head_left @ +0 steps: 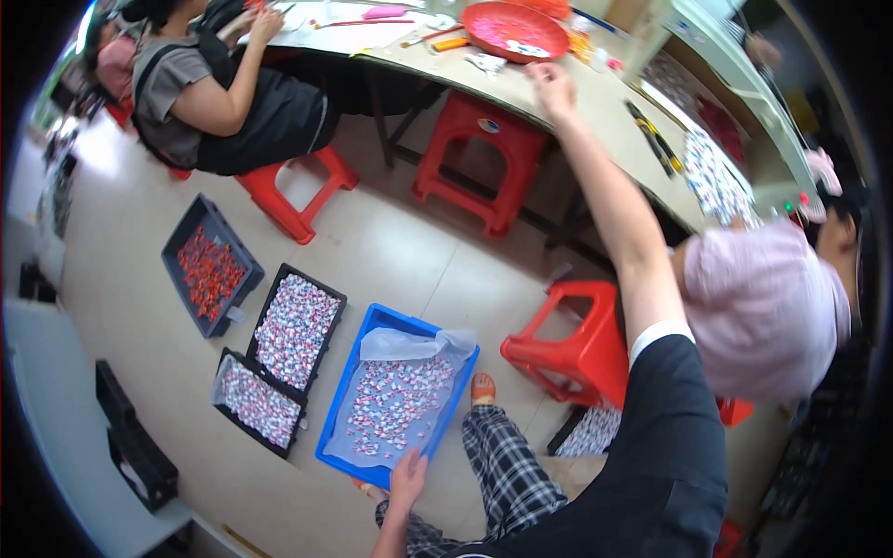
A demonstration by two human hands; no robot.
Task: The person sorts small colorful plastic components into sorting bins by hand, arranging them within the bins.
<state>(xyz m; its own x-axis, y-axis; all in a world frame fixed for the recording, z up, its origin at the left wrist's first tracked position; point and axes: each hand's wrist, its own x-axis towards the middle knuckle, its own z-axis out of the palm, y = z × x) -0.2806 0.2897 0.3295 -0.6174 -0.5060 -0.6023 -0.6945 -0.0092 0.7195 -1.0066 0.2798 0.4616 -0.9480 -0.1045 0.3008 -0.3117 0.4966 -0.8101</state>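
My left hand [406, 476] reaches down to the floor and grips the near edge of a blue tray [374, 323]. The tray is lined with clear plastic and holds several small white and pink pieces. My right arm stretches far up to the beige worktable [595, 102]. There my right hand [551, 84] rests at the table edge, just beside a round red tray [514, 31] holding a few small pieces. Whether its fingers hold anything is unclear.
Two black trays [299, 327] [258, 402] of white and pink pieces and a dark grey tray [210, 268] of red pieces lie on the floor. Red stools [479, 158] [569, 346] stand by the table. One person sits at top left [214, 93], another in pink at right [763, 307].
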